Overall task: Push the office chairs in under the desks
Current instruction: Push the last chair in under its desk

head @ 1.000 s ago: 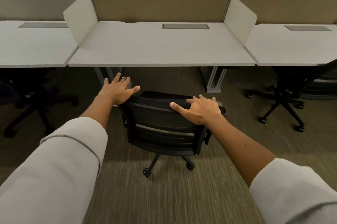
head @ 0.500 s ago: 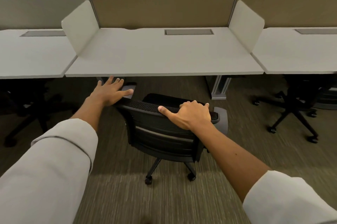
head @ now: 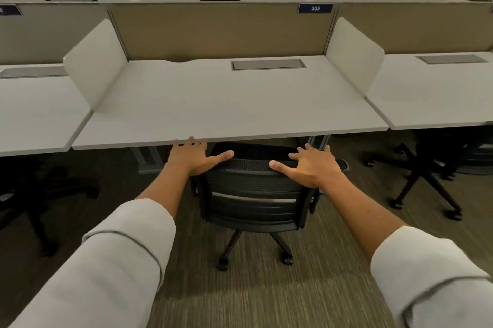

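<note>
A black mesh-backed office chair (head: 253, 194) on castors stands at the front edge of the middle white desk (head: 226, 103), with its seat under the desktop and its backrest still out in front. My left hand (head: 193, 158) lies flat on the backrest's top left corner, fingers spread and fingertips near the desk edge. My right hand (head: 312, 165) rests flat on the top right of the backrest, fingers also apart. Neither hand curls around the backrest.
A black chair (head: 426, 167) sits under the right desk and another (head: 32, 194) under the left desk. Grey desk legs (head: 149, 157) flank the middle chair. White dividers (head: 96, 61) (head: 352, 53) separate the desks. A tan panel with label 305 (head: 315, 8) runs behind.
The chair has rolled forward until its seat went under the desk, and I have stepped closer. My right hand has gone from gripping the backrest to lying flat on it.
</note>
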